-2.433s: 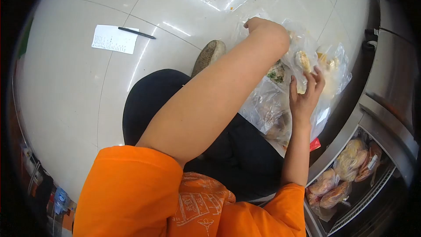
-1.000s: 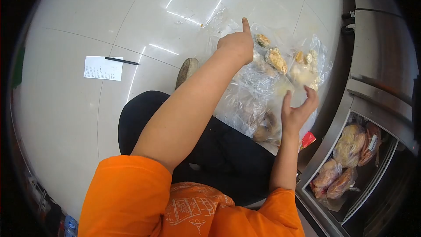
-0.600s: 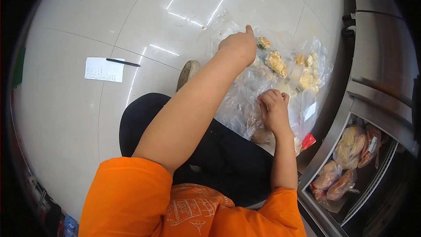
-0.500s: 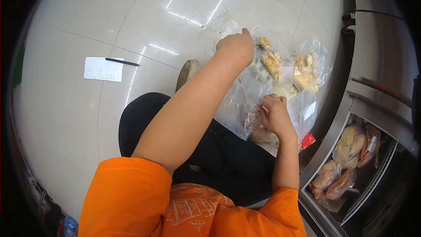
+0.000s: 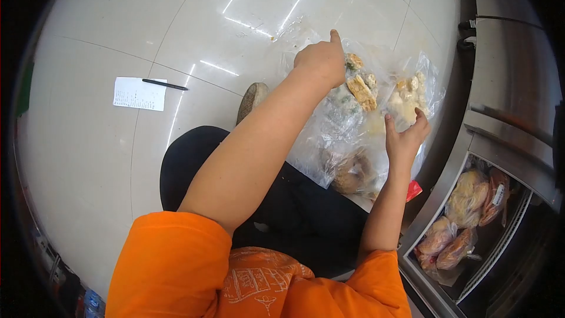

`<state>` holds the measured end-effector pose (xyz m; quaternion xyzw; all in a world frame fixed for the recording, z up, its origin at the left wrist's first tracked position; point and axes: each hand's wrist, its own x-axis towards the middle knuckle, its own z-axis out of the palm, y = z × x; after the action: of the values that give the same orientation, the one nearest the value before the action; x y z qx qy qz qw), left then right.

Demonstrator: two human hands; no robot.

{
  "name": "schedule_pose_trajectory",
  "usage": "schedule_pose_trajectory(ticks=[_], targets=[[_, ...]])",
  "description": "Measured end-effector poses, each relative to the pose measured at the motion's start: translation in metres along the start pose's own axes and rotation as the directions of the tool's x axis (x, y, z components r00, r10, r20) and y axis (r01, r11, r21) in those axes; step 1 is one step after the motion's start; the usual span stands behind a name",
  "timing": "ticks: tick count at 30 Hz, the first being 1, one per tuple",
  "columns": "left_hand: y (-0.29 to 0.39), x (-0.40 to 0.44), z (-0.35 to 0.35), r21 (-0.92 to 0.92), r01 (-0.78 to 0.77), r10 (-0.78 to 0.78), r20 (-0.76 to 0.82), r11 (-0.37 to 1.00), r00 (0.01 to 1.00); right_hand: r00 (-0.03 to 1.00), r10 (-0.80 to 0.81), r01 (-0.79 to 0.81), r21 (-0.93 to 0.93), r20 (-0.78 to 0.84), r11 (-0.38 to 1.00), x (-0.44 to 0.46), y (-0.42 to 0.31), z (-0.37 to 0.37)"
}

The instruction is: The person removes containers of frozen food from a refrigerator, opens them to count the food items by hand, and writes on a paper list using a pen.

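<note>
My left hand [image 5: 321, 63] is curled at the upper edge of a clear plastic bag [image 5: 344, 109], seemingly gripping it; most of its fingers are hidden and one digit sticks up. Yellow-brown food pieces [image 5: 363, 91] show just right of that hand, in or on the plastic. My right hand [image 5: 406, 138] has thumb and fingers apart and holds nothing. It is over the near edge of a second clear bag [image 5: 432, 73] with pale yellow chunks [image 5: 409, 94] inside. Nearer my leg is a bagged brownish lump [image 5: 350, 174].
A steel cabinet [image 5: 479, 121] on the right has an open compartment with several bagged poultry-like pieces [image 5: 468, 197]. A red packet [image 5: 414, 190] lies by it. Left on the tiled floor are a written sheet [image 5: 138, 95] and black pen [image 5: 165, 85]. My shoe [image 5: 252, 101] is near the bags.
My right hand has left the crumpled plastic near my leg, moved up and right, and spread its fingers. My left hand has shifted slightly, and the brownish lump shows more.
</note>
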<state>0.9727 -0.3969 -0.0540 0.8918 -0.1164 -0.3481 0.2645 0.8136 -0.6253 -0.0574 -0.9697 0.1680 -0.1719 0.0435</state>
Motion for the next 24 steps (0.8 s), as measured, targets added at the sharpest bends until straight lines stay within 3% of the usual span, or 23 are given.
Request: schedule_pose_trajectory(ticks=[2,5,6,8,9,12,13,14,15,16,18,20,23,24], targets=[[-0.002,0.005,0.005,-0.073,-0.086,0.081,-0.063,0.994,0.995,0.973,0.188,-0.203,0.102,0.136,0.974,-0.007,0.003,-0.002],[-0.005,0.009,0.012,-0.299,-0.311,0.298,-0.09,0.902,0.95,0.979,0.141,-0.197,0.509,0.148,0.838,-0.017,0.002,-0.004],[-0.006,0.01,0.014,-0.391,-0.389,0.383,-0.098,0.834,0.919,0.977,0.109,-0.204,0.661,0.183,0.722,-0.023,-0.001,-0.006],[0.0,0.003,0.013,-0.551,-0.337,0.383,-0.033,0.764,0.923,0.974,0.032,-0.216,0.883,0.223,0.416,-0.032,-0.031,-0.023],[0.004,0.0,0.011,-0.621,-0.306,0.39,0.0,0.721,0.921,0.975,0.039,-0.218,0.904,0.219,0.367,-0.034,-0.039,-0.033],[0.006,0.0,0.008,-0.801,-0.176,0.298,0.003,0.573,0.955,0.997,0.069,-0.018,0.764,-0.035,0.645,-0.047,-0.005,-0.026],[0.003,0.003,0.01,-0.737,-0.274,0.319,-0.084,0.618,0.944,0.986,0.159,-0.082,0.688,-0.049,0.721,-0.052,0.009,-0.017],[-0.002,0.008,0.013,-0.657,-0.368,0.347,-0.169,0.658,0.923,0.971,0.116,-0.215,0.557,0.208,0.802,-0.046,0.008,-0.021],[-0.007,0.013,0.015,-0.564,-0.454,0.384,-0.246,0.69,0.89,0.885,0.109,-0.305,0.387,0.453,0.87,-0.04,0.007,-0.029],[-0.01,0.014,0.014,-0.446,-0.45,0.401,-0.206,0.774,0.893,0.735,0.137,-0.344,0.192,0.664,0.919,-0.036,0.009,-0.034],[-0.01,0.009,0.011,-0.176,-0.446,0.43,-0.122,0.878,0.895,0.809,-0.156,-0.161,0.469,0.567,0.868,-0.048,0.013,-0.012],[0.005,-0.008,-0.005,-0.169,-0.306,0.329,0.127,0.937,0.936,0.896,-0.307,0.067,0.586,0.32,0.807,-0.047,-0.012,-0.003],[0.0,-0.004,0.012,-0.243,-0.363,0.388,0.064,0.9,0.92,0.917,-0.36,0.224,0.529,0.17,0.818,-0.046,-0.026,0.017],[0.0,-0.003,0.019,-0.223,-0.457,0.465,-0.016,0.861,0.885,0.892,-0.381,0.212,0.519,0.243,0.828,-0.048,-0.021,0.027]])
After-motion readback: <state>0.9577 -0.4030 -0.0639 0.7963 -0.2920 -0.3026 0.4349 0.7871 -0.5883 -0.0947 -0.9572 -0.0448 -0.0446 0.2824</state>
